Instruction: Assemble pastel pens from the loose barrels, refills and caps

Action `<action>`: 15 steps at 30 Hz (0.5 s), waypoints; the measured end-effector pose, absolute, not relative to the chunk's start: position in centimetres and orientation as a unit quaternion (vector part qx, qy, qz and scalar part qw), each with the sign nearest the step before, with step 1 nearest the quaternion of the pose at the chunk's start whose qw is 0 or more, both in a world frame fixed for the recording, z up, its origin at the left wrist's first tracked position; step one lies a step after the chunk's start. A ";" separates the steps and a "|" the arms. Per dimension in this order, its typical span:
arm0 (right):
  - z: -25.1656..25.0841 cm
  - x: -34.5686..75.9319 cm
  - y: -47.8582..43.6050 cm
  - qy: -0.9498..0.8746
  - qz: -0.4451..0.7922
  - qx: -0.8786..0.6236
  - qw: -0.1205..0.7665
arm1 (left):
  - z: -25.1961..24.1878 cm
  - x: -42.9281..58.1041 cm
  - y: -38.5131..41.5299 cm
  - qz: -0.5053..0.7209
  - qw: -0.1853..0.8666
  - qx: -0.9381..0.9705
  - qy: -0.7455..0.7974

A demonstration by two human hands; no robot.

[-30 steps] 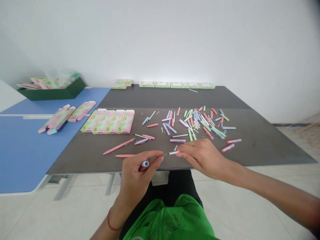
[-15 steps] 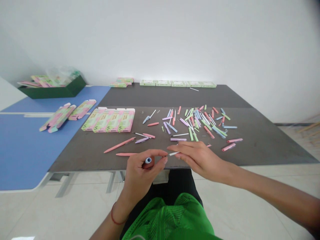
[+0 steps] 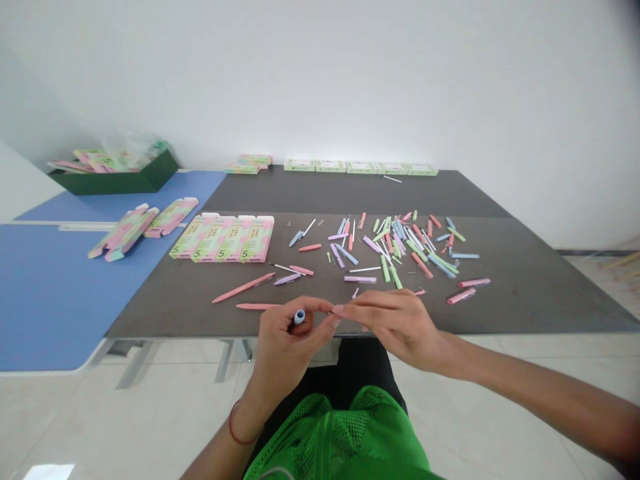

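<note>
left hand (image 3: pixel 285 343) pinches blue barrel (image 3: pixel 299 317), end up; right hand (image 3: pixel 395 321), fingers pressed together, touches its tips from the right.

Dark grey tabletop (image 3: pixel 540 293), a blue table (image 3: pixel 50 293) adjoining its left
Scattered pastel plastic pen parts (image 3: pixel 400 243) are lying on it, right of a row of printed cardboard boxes (image 3: pixel 225 239).

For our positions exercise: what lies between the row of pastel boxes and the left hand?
Head view: a long pink pen and a shorter pink piece, on the table beyond the left hand.
</note>
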State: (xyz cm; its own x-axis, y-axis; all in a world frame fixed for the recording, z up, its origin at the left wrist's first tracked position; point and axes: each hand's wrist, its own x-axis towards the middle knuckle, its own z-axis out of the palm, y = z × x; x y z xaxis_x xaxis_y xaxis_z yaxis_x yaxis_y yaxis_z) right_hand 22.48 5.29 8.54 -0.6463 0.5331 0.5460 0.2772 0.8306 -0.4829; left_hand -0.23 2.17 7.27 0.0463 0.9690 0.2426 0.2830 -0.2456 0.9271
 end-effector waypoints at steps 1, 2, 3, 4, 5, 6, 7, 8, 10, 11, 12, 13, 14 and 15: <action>8.5 22.4 5.3 -0.887 0.182 -0.230 0.358 | 7.3 -0.2 2.2 0.477 0.359 0.629 0.498; 8.5 22.3 5.2 -0.884 0.181 -0.230 0.365 | 7.3 -0.2 2.2 0.476 0.359 0.630 0.497; 8.4 22.1 5.2 -0.881 0.178 -0.228 0.374 | 7.2 -0.2 2.2 0.475 0.361 0.630 0.496; 8.3 22.0 5.2 -0.878 0.172 -0.223 0.386 | 7.2 -0.2 2.2 0.475 0.363 0.631 0.495; 8.2 21.9 5.2 -0.876 0.163 -0.217 0.399 | 7.2 -0.1 2.2 0.476 0.365 0.631 0.493; 8.1 21.9 5.2 -0.875 0.150 -0.211 0.409 | 7.3 -0.1 2.2 0.476 0.365 0.632 0.491; 7.9 21.8 5.2 -0.876 0.135 -0.208 0.414 | 7.3 -0.1 2.2 0.476 0.362 0.634 0.490; 7.7 21.8 5.2 -0.878 0.117 -0.208 0.414 | 7.4 0.0 2.1 0.476 0.356 0.639 0.489; 7.5 21.9 5.2 -0.885 0.084 -0.213 0.406 | 7.6 -0.1 2.0 0.471 0.338 0.652 0.489; 7.4 21.9 5.2 -0.887 0.070 -0.218 0.402 | 7.7 -0.2 2.0 0.466 0.327 0.660 0.490; 7.3 22.0 5.2 -0.887 0.059 -0.222 0.401 | 7.7 -0.4 1.9 0.457 0.314 0.670 0.493; 7.3 22.1 5.3 -0.885 0.051 -0.228 0.403 | 7.8 -0.6 1.9 0.445 0.302 0.682 0.496; 7.4 22.2 5.3 -0.882 0.045 -0.234 0.406 | 7.8 -0.9 1.8 0.429 0.287 0.696 0.498; 7.5 22.3 5.2 -0.880 0.039 -0.237 0.410 | 7.8 -1.1 1.8 0.411 0.270 0.713 0.500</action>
